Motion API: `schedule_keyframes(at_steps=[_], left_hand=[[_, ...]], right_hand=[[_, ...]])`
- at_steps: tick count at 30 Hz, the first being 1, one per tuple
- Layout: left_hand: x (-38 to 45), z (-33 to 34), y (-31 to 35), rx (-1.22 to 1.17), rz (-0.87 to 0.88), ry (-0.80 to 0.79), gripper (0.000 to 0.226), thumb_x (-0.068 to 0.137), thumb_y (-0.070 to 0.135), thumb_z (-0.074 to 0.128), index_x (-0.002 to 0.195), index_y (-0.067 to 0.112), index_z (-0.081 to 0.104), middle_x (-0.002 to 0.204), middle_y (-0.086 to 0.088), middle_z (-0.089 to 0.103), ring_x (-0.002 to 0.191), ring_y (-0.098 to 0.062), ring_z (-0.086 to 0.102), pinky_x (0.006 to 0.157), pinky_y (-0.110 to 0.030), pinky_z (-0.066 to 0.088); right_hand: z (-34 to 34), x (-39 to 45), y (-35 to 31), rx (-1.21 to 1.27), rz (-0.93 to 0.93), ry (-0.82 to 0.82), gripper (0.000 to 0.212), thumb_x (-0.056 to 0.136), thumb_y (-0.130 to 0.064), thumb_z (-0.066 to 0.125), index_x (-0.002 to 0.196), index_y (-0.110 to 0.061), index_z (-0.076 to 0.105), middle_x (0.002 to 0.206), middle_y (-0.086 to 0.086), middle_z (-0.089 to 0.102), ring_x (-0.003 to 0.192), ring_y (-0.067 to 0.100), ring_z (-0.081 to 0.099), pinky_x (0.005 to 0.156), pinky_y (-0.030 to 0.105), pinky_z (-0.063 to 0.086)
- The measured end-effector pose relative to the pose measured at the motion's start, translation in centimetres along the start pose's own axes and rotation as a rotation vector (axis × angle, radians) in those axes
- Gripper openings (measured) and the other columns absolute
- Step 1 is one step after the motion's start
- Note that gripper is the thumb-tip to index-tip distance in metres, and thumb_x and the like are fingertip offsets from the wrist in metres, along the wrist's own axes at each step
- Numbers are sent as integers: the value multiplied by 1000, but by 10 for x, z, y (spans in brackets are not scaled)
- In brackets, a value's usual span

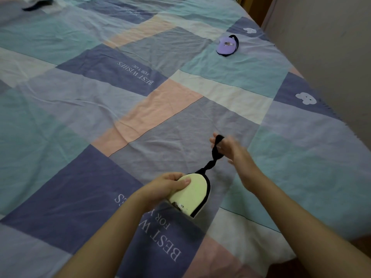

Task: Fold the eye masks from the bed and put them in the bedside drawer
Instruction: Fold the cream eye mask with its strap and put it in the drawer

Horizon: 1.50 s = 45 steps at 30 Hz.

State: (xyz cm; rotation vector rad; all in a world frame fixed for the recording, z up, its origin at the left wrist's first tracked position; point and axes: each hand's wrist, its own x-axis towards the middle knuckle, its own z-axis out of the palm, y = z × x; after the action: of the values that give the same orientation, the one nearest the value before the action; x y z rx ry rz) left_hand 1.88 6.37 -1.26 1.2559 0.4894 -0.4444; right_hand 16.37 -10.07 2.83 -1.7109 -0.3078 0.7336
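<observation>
1. Patchwork bedsheet (100, 121) in blue, teal and pink covers the bed; a pale wall (331, 57) stands along its right edge.
2. Left hand (168, 185) grips the folded yellow eye mask (192, 197) above the bed's near part, thumb on top.
3. Right hand (228, 147) holds the twisted black strap (212, 161), fingers curled round it.
4. Purple eye mask (227, 46) lies well apart, near the right edge.
5. Wide open sheet spreads to the left.

Open bed ahead, wall close on my right

The bed (140, 109) lies flat and bare between my grip and the purple eye mask (226, 46) far ahead; the wall (331, 57) hems its right edge, and a dark strap (38, 5) lies at far left.
</observation>
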Motion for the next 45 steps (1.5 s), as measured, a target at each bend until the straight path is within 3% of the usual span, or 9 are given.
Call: schedule_keyframes(at_steps=[2,6,9,16,22,24,28,36,45], left_hand=[[-2,-4,2,-123,23,54,23,92,24,54,102,7,67,75,-4,70,59,-12,64,51,-21,51],[1,-3,4,-327,76,164,26,92,30,52,95,9,68,66,-2,70,52,-9,61,47,-19,49],[6,8,9,-480,11,258,26,88,34,58,90,10,67,60,1,63,53,-8,52,46,-18,47],[6,23,29,-914,-180,172,23,97,4,33,101,0,55,66,-7,56,35,-4,54,32,-13,43],[-6,18,37,-1242,33,112,42,86,6,32,118,-15,49,102,-29,63,89,-33,66,74,-45,59],[-11,19,36,-1270,125,18,50,79,11,38,121,-14,50,116,-30,59,104,-36,61,93,-45,51],[-15,20,33,-1093,221,-131,60,59,-2,58,118,-11,55,121,-23,60,115,-29,58,101,-37,45],[-3,27,34,-174,162,480,15,85,32,66,99,26,63,93,5,65,84,-12,60,69,-30,56],[-11,10,38,307,273,200,11,84,25,68,93,30,70,77,5,74,65,-10,68,59,-19,51]], right_hand=[[-2,-1,10,-383,-44,6,35,99,-22,38,128,-25,56,122,2,65,113,18,60,94,30,42],[4,-13,27,-213,-117,132,43,90,6,47,124,-16,62,109,4,69,93,27,70,83,38,57],[21,-21,31,-14,-192,296,21,82,-4,69,103,-7,73,102,-5,72,76,23,73,60,32,60],[29,-32,23,49,-332,478,44,72,-27,76,112,-11,70,98,-25,70,63,30,70,56,38,58],[24,-29,27,118,-269,526,35,91,-1,54,121,-16,65,72,10,60,51,21,62,49,30,58],[25,-28,27,110,-253,544,37,92,0,53,123,-18,64,75,-3,68,50,22,67,48,30,58],[27,-23,24,168,-265,574,39,80,-10,72,114,-29,67,75,-5,57,50,18,64,46,28,57],[17,-26,10,88,-332,136,94,54,-20,85,137,-25,42,135,-6,55,119,11,58,90,21,50],[7,-23,-20,-60,-227,-159,83,58,-7,84,133,-17,50,124,0,64,105,16,66,85,29,55]])
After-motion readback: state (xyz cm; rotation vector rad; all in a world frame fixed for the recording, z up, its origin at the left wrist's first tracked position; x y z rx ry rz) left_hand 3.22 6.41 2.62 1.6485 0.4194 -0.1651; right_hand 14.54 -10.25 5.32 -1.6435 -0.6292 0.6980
